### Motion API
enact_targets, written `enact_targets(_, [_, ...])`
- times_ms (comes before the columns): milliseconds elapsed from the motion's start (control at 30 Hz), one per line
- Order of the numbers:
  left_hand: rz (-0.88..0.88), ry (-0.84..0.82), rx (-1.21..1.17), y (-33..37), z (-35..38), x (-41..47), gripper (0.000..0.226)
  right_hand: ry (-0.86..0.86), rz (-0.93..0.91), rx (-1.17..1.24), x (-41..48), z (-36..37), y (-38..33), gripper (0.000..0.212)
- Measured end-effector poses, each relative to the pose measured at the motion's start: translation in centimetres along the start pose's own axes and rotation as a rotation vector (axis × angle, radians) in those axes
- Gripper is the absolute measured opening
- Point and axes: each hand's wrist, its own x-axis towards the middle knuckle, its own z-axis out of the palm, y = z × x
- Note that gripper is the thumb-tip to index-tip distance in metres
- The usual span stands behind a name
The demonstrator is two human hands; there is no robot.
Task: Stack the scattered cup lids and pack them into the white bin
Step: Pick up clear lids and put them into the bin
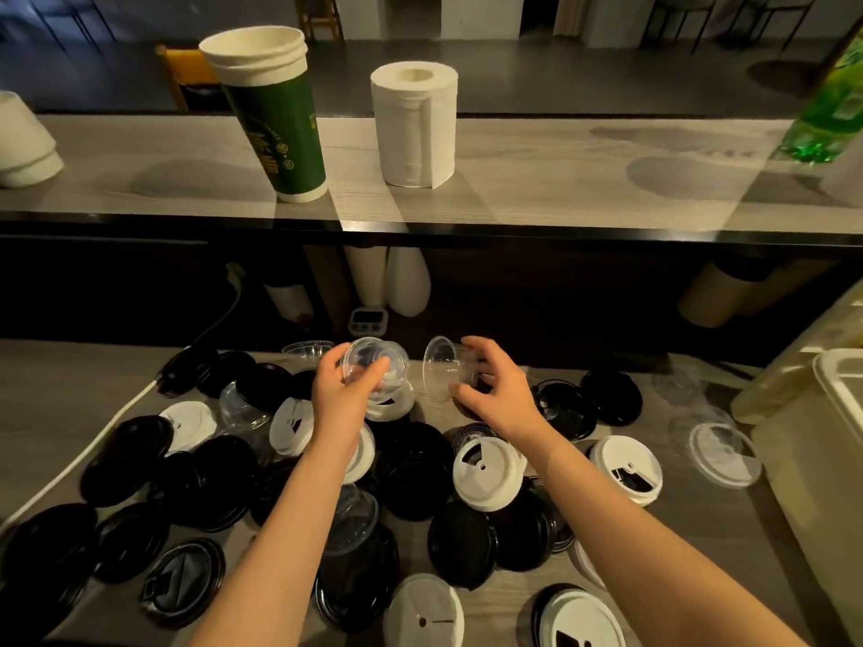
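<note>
While hands grip clear lids, others lie below.

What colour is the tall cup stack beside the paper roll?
Dark green cup stack, white rim and base; head view.

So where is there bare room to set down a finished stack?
Far left of the lower counter, beyond the white cable; the upper shelf between paper roll and green bottle. The middle is crowded with lids up to the white bin.
</note>
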Motion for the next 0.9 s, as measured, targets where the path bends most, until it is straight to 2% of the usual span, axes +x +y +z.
enact_targets(67, [0.019,-0.009,0.014,0.2,0.7,-0.7,0.053,-0.005,-0.013,0.136,-0.9,-1.0,-1.4,0.052])
enact_targets(133, [0.038,-0.045,0.023,0.4,1.7,-1.5,0.046,-0.033,-0.047,0.147,-1.5,-1.6,-2.5,0.051])
enact_targets(267, [-0.029,-0.156,-0.043,0.3,4.0,-3.3,0.017,-0.011,-0.15,-0.016,-2.3,-2.2,-3.1,0.058])
enact_targets(367, [-0.084,-0.173,-0.19,1.0,5.7,-4.6,0.019,-0.021,-0.169,-0.112,-2.7,-3.1,-2.9,0.063])
enact_targets(500, [-0.006,-0.277,-0.143,1.4,7.8,-5.6,0.014,0.036,-0.177,-0.162,-3.4,-4.6,-2.1,0.065])
enact_targets(633, [0.052,-0.366,-0.013,0.9,10.8,-6.0,0.009,0.029,-0.126,-0.168,-4.2,-7.8,-0.4,0.066])
enact_targets(700, [0.052,-0.39,0.025,0.5,12.6,-6.1,0.011,0.053,-0.061,-0.165,-4.6,-9.8,1.2,0.057])
enact_targets(800, [0.04,-0.407,0.083,-0.4,14.8,-5.7,0.01,0.218,0.086,-0.181,-4.8,-13.4,4.2,0.039])
enact_targets(900, [0.028,-0.4,0.133,-0.8,16.5,-5.2,0.011,0.383,0.22,-0.437,-4.2,-17.1,8.5,0.034])
